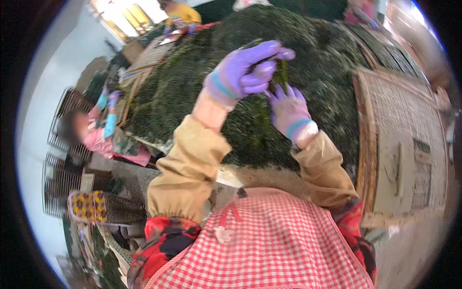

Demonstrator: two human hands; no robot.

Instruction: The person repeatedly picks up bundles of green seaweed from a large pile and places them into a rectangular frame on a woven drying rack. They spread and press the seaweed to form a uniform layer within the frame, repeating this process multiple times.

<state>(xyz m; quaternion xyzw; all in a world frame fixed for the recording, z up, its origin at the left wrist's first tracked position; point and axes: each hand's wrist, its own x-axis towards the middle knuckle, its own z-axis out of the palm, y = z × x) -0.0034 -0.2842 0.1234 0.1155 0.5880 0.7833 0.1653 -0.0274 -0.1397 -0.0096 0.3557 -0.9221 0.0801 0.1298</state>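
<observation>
A large heap of dark green, wet-looking seaweed fills the surface before me. Over it is my left hand, in a purple glove, its fingers curled round a thin green strand of seaweed. The strand hangs from those fingers toward my right hand, also gloved, which is lower and slightly to the right. Its fingers are stretched out and apart near the strand's lower end. Motion blur hides whether they touch it.
A wooden-framed mesh rack stands at the right edge of the heap. At left, a person in pink works beside the pile, with a chair behind. Another person in yellow is at the far left, and one more at the far right.
</observation>
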